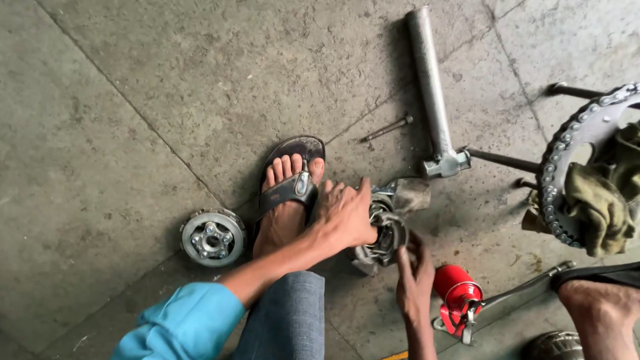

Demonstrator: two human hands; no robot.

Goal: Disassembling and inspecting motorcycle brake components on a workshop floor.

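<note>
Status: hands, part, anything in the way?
Left hand gripping round grey metal clutch assembly on concrete floor. Right hand at its lower edge. Red oil can close beside.

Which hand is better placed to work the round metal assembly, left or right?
Right, probably. The left hand is spread over the round metal assembly, bracing it on the concrete floor. The right hand has fingertips at its near edge and looks free to act.
</note>
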